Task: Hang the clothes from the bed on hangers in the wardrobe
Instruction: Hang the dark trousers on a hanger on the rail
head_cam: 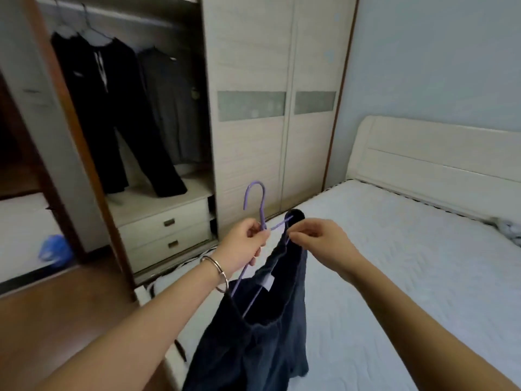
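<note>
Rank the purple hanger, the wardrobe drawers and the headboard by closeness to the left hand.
1. Purple hanger, gripped in the left hand.
2. Drawers, lower left in the wardrobe.
3. Headboard, far right.

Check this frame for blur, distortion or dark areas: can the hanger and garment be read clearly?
Head view: wide-angle bowing bends the wardrobe edges; its open bay is dim and smeared, hung clothes lose detail; left hand, right hand, purple hanger and dark garment read sharp; soft light, no glare.

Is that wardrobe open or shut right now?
Open on its left side: the wardrobe shows dark clothes hanging inside above two drawers, while pale door panels cover the rest.
</note>
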`<act>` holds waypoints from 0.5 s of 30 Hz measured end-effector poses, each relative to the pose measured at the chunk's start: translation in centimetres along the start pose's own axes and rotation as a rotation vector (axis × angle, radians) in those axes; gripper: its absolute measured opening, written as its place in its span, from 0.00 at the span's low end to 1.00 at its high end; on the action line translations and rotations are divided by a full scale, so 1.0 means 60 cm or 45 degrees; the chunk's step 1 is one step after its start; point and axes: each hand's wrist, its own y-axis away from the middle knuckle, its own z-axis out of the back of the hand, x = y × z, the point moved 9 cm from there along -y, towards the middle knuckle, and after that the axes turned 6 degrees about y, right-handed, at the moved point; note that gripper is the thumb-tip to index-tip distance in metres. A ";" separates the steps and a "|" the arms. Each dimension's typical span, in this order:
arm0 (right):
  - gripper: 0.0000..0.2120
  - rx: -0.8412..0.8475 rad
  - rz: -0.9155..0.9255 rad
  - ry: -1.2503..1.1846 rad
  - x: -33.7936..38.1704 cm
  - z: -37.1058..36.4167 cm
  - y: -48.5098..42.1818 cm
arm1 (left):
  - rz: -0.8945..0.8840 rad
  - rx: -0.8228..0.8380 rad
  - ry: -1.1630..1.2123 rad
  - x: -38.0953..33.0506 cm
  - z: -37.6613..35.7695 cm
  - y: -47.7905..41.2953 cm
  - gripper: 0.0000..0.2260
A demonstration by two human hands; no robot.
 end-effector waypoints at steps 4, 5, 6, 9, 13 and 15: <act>0.16 -0.107 0.223 0.200 0.104 -0.052 -0.045 | -0.073 -0.152 -0.146 -0.009 0.160 0.036 0.12; 0.20 -0.070 0.285 0.257 0.131 -0.080 -0.059 | -0.100 -0.202 -0.192 -0.012 0.202 0.041 0.12; 0.23 -0.028 0.337 0.307 0.158 -0.109 -0.074 | -0.123 -0.249 -0.230 -0.015 0.244 0.044 0.11; 0.27 0.072 0.457 0.404 0.239 -0.202 -0.117 | -0.173 -0.330 -0.345 -0.020 0.363 0.047 0.12; 0.15 0.244 0.557 0.378 0.339 -0.324 -0.178 | -0.215 -0.323 -0.440 -0.027 0.512 0.035 0.12; 0.09 0.357 0.597 0.316 0.385 -0.379 -0.198 | -0.233 -0.327 -0.504 -0.036 0.585 0.031 0.12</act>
